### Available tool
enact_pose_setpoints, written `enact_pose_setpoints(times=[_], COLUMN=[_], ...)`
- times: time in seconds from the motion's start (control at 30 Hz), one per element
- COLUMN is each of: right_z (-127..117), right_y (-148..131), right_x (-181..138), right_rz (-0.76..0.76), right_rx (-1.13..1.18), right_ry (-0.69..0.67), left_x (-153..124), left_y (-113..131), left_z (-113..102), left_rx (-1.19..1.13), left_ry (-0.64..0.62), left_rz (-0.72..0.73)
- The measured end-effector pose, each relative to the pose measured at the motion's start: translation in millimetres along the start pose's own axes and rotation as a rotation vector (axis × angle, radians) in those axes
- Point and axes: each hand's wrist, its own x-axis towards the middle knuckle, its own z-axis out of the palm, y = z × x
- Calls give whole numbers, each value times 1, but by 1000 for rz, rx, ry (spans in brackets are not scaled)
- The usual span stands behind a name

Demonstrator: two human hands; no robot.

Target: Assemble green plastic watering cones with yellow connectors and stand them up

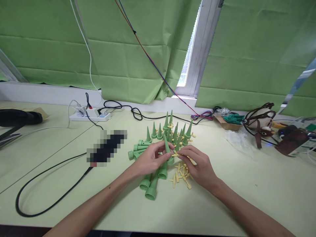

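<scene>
My left hand [154, 156] is closed round a green plastic plant watering spike [167, 148], held with its point up. Between the fingertips of my right hand [197, 161] is a small yellow valve [175, 154], touching the spike's side near its wide end. Behind my hands several green spikes [159, 132] stand point up, some with yellow valves fitted. More green spikes [151, 192] lie on their sides under and beside my left hand. Several loose yellow valves [177, 177] lie in a pile below my right hand, which partly covers them.
A cable runs from a blurred dark device [107, 148] at the left. A white power strip [90, 116] with plugs stands by the wall. At the right back are a cardboard box [227, 123], clear plastic wrapping [240, 141], a bag [261, 120] and a dark reddish object [291, 140].
</scene>
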Motion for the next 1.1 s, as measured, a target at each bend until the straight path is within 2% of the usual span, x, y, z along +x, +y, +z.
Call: enact_pose_setpoints(times=[0.4,1.1], right_z=[0,-1], right_y=[0,0], right_x=[0,0], right_rz=[46,163], right_rx=[8,-37], right_ry=[5,-93], left_x=[0,-2], left_y=[-1,3], left_z=[4,7], left_rx=[9,54], left_ry=[1,52], left_rz=[2,15])
